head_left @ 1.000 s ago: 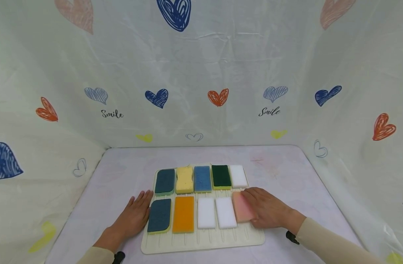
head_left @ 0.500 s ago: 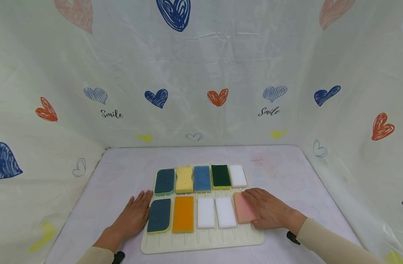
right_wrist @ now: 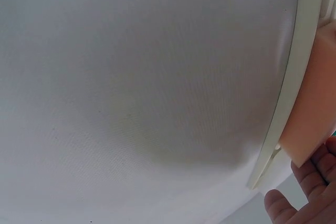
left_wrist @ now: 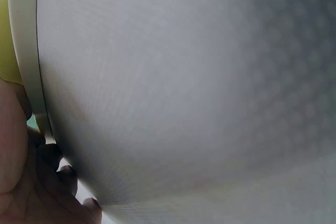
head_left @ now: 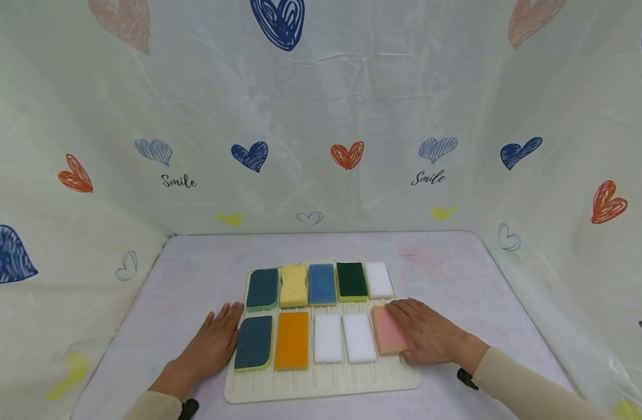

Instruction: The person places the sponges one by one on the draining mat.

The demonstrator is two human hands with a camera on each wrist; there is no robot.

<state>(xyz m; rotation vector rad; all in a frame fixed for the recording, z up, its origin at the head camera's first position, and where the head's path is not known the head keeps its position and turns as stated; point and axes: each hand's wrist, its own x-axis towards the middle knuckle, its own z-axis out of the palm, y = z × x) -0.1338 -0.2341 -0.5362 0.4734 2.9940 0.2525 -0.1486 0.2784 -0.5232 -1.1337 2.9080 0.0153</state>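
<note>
Sponges stand in two rows on a cream ribbed tray [head_left: 321,388]. My right hand [head_left: 428,331] holds a pink sponge [head_left: 389,331] at the right end of the near row. Its fingers lie at the far end of that sponge and its thumb at the near corner. In the right wrist view, fingertips [right_wrist: 310,179] touch the end of the sponge. Left of the tray, my left hand [head_left: 210,344] lies with straight fingers against the edge, next to a dark teal sponge [head_left: 254,343]. An orange sponge [head_left: 292,341] and two white sponges [head_left: 328,338] fill the row between.
In the far row are another dark teal sponge [head_left: 262,289], a yellow sponge [head_left: 294,286], a blue sponge [head_left: 322,284], a green sponge [head_left: 352,281] and a white sponge [head_left: 379,280]. The pale tabletop [head_left: 195,268] meets a heart-printed curtain [head_left: 373,192] behind and at the sides.
Between one second and half a second ago, the pink sponge shifted slightly to the right with my right hand on it. My left hand has stayed in place.
</note>
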